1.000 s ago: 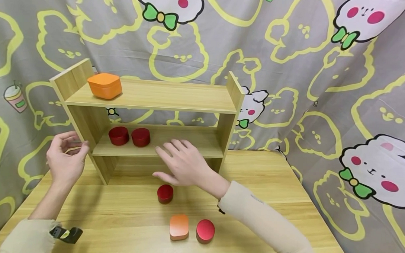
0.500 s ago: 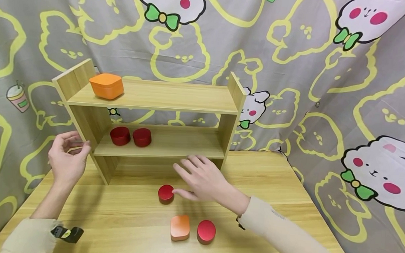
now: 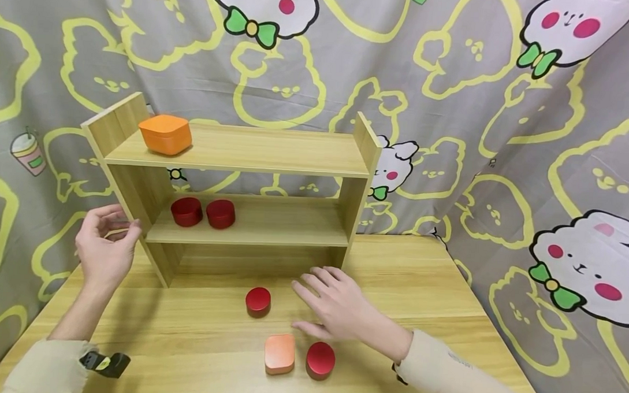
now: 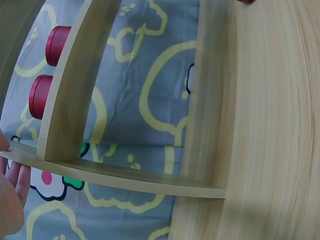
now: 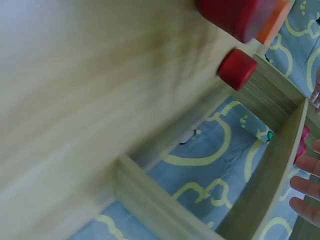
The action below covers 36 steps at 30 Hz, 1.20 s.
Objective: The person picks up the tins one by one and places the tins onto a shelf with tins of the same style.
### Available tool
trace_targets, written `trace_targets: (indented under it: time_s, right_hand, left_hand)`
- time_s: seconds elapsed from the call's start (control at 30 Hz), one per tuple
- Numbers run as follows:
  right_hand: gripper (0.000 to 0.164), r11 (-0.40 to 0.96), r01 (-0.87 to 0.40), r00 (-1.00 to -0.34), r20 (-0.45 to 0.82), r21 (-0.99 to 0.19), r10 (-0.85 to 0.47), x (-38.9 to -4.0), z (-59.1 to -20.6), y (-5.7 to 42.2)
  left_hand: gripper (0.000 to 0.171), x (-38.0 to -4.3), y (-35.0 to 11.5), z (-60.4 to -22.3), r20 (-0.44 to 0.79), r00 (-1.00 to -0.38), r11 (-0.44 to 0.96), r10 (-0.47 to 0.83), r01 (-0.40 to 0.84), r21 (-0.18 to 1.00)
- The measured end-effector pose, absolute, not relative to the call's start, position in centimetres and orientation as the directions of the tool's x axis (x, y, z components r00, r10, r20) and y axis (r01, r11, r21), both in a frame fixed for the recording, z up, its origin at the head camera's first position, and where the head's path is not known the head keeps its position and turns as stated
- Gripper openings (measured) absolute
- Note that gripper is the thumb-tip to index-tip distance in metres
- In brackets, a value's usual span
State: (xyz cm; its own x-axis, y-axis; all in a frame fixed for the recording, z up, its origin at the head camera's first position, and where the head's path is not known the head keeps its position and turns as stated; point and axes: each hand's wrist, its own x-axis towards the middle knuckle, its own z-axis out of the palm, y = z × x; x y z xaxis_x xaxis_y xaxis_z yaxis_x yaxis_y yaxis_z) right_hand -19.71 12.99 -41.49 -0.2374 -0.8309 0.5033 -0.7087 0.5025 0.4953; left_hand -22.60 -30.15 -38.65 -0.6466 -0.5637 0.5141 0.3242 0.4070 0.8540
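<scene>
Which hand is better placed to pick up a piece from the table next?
Probably the right hand: it is empty, close to the orange block and front red cylinder, while the left hand holds the shelf's side.

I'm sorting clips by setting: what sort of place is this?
Probably an indoor tabletop workspace, seemingly curtained off: a cartoon-patterned curtain hangs behind a wooden tabletop, and a wooden shelf unit stands on that tabletop.

Bare left hand [image 3: 103, 250], cream left sleeve [image 3: 48, 365], black strap [image 3: 115, 365] with a yellow spot [image 3: 103, 363], bare right hand [image 3: 339, 306], cream right sleeve [image 3: 451, 372], tiny grey letters [image 3: 459, 360], black bit [image 3: 399, 374] underneath
</scene>
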Motion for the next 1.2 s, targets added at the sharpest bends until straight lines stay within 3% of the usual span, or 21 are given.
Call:
trace_targets:
  time_s: [0.7,1.2]
  right_hand:
    - [0.076,0.488,-0.784,-0.357,0.364,0.383,-0.860,-16.4,-47.9,16.9]
    - [0.078,0.465,-0.781,-0.381,0.272,0.417,-0.884,-15.6,-48.4,18.0]
  left_hand:
    - [0.035,-22.4,-30.2,-38.6,0.514,-0.651,0.420,-0.559,0.312,0.852]
    - [0.036,-22.6,-30.3,-38.9,0.541,-0.643,0.448,-0.543,0.323,0.834]
